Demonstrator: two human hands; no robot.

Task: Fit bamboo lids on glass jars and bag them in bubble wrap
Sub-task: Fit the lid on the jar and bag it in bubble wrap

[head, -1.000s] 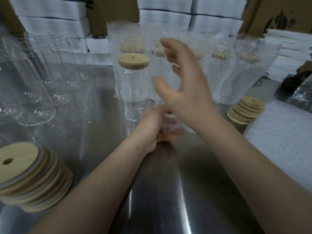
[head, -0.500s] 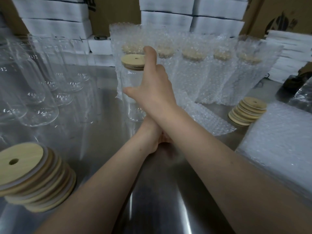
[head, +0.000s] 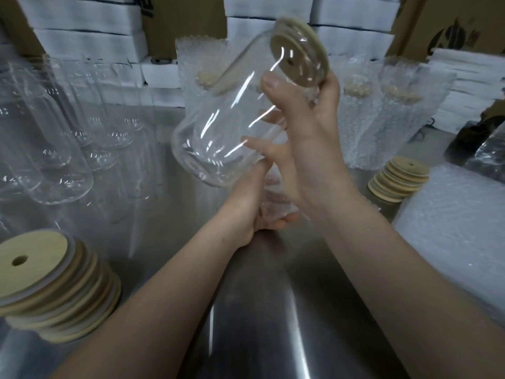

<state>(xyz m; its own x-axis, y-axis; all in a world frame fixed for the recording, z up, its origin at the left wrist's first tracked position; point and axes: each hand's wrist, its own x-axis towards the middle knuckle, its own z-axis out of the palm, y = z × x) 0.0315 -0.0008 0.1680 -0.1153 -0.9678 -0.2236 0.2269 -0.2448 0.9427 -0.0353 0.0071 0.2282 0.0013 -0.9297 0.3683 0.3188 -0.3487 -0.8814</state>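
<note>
On my feed, the right hand (head: pixel 306 127) is clamped round the upper half of the glass jar (head: pixel 218 138) and holds it in the air above the surface (head: pixel 259 310). The jar is tilted, with its bamboo lid (head: pixel 300 53) fitted and pointing up and right. Below, the left hand (head: pixel 254 212) curls round a bubble wrap bag (head: pixel 276 206), partly hidden by the right wrist. 2 lid stacks (head: pixel 54 283) sit on the surface, 1 at each side, and bagged jars (head: pixel 363 119) stand behind.
</note>
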